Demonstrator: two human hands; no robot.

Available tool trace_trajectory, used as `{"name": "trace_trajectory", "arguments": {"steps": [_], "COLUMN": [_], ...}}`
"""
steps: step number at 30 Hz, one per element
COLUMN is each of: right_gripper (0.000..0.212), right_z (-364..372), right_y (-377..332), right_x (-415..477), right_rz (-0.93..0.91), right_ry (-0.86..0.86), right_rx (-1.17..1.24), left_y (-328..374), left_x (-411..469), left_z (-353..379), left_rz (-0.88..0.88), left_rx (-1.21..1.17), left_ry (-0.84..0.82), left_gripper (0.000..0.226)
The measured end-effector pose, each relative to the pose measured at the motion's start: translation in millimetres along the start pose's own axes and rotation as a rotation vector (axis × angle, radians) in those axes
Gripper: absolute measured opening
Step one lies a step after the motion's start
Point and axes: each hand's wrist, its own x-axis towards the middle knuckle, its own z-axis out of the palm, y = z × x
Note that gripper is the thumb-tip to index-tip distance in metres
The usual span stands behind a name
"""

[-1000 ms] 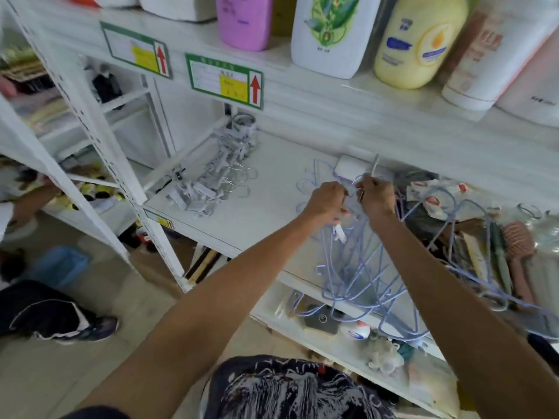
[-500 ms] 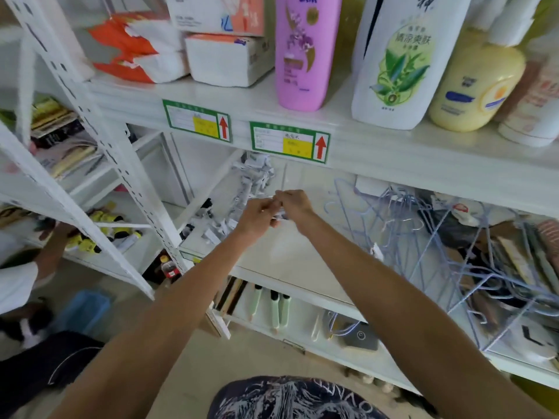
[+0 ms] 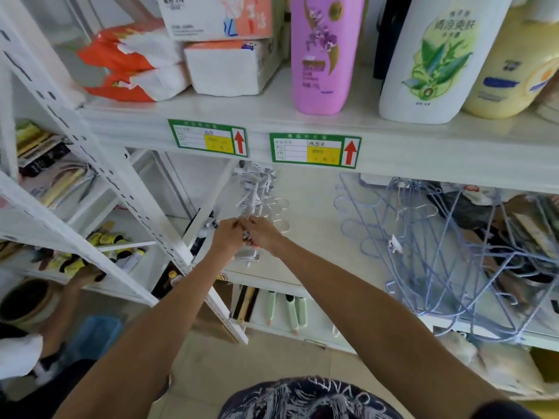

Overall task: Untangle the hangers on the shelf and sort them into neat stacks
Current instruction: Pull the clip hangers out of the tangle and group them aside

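On the white middle shelf (image 3: 314,246) a row of white clip hangers (image 3: 255,189) with metal hooks runs from the back toward the front left. My left hand (image 3: 227,237) and my right hand (image 3: 264,235) meet at the near end of this row, fingers curled and pinching a white clip hanger (image 3: 248,252) between them. A tangle of pale blue wire hangers (image 3: 438,252) lies to the right on the same shelf, apart from both hands.
Shampoo bottles (image 3: 320,52) and tissue packs (image 3: 223,65) stand on the shelf above, with green price labels (image 3: 314,148) on its edge. Brushes and mixed goods crowd the far right. Another person's hand (image 3: 84,275) reaches into the left shelving unit.
Both hands left the blue wire hangers and moved left to the row of white clip hangers, carrying one. The view tilted upward, showing the upper shelf.
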Motion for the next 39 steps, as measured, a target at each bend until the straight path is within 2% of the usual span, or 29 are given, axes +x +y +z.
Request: {"name": "trace_trajectory", "arguments": {"steps": [2, 6, 9, 12, 14, 17, 19, 22, 24, 26, 28, 31, 35, 39], "right_gripper": [0.034, 0.045, 0.047, 0.042, 0.038, 0.028, 0.023, 0.027, 0.049, 0.088, 0.120, 0.141, 0.135, 0.127], "right_z": [2.9, 1.6, -7.2, -13.9, -18.5, -29.9, -41.6, -64.9, -76.5, -83.5, -87.9, -90.6, -83.7, -77.0], "right_y": [-1.1, -2.3, 0.3, 3.4, 5.4, 17.5, 28.3, 36.6, 33.6, 25.8, 21.0, 21.5, 19.5, 21.7], "right_x": [3.9, 8.6, 5.6, 8.8, 14.0, 21.2, 22.3, 29.6, 41.7, 53.2, 67.8, 89.6, 106.3, 112.6], "right_rz": [-0.002, -0.045, -0.061, -0.067, -0.051, -0.054, -0.093, -0.129, -0.070, 0.040, 0.092, 0.063, -0.061, -0.139], "right_ry": [0.014, 0.019, 0.016, 0.001, 0.032, 0.143, 0.254, 0.466, 0.454, 0.299, 0.122, -0.020, -0.068, -0.040], "right_rx": [-0.054, -0.179, -0.189, -0.221, -0.239, -0.269, -0.282, -0.392, -0.545, -0.680, -0.836, -1.058, -1.134, -1.125], "left_y": [6.1, 18.5, 21.8, 9.3, -1.1, -7.6, -4.6, 6.3, 9.9, 8.9, 7.1, 7.4, 11.2, 14.1], "left_x": [-3.7, -11.2, -10.0, 10.8, 31.0, 53.3, 56.3, 53.3, 52.6, 56.1, 61.4, 66.7, 81.5, 85.6], "left_z": [-1.6, -10.4, -21.6, -30.3, -35.1, -33.9, -30.4, -22.8, -18.8, -15.8, -12.8, -6.1, 2.6, 3.9], "left_rz": [0.001, 0.120, 0.104, 0.173, 0.163, 0.013, -0.090, -0.121, -0.111, -0.116, -0.097, -0.057, -0.011, -0.033], "left_rx": [0.104, 0.364, 0.578, 0.543, 0.491, 0.503, 0.649, 0.861, 0.920, 0.946, 0.961, 0.993, 0.924, 0.736], "left_ry": [0.044, 0.136, 0.190, 0.259, 0.222, 0.030, -0.037, -0.091, -0.130, -0.152, -0.171, -0.196, -0.226, -0.242], "left_gripper": [0.029, 0.027, 0.027, 0.030, 0.044, 0.084, 0.106, 0.123, 0.130, 0.133, 0.133, 0.125, 0.098, 0.051]}}
